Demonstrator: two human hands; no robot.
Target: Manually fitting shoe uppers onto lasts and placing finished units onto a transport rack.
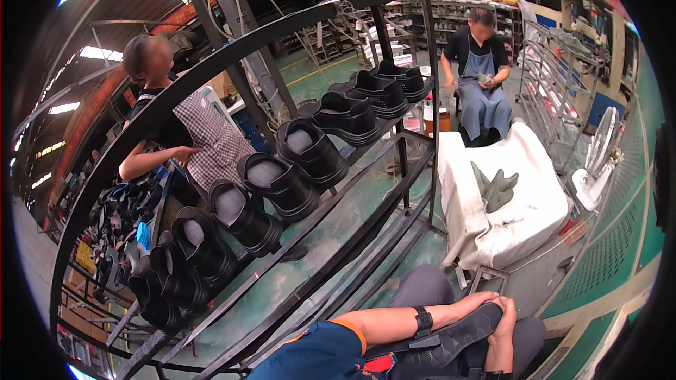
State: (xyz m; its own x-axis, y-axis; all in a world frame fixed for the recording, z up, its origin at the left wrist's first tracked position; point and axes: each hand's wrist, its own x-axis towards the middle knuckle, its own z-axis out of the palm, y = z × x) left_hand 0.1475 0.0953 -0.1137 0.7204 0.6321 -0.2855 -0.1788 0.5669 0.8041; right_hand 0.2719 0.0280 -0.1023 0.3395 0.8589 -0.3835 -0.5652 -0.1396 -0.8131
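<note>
A dark grey and black shoe (451, 343) lies across my lap, its textured surface facing up. My left hand (473, 305) reaches over from the left, with a black band (423, 321) on its wrist, and closes around the shoe's far right end. My right hand (503, 318) grips the same end from the right, its fingers meeting those of the left. Both hands partly cover that end, so what the fingertips press on is hidden.
A black metal rack (415, 190) with a row of black shoes (312, 151) stands at left. Ahead is a white cloth-covered table (524, 232) with dark green gloves (495, 188). A fan (598, 162) stands beyond it. Co-workers sit ahead (482, 91) and stand left (204, 127).
</note>
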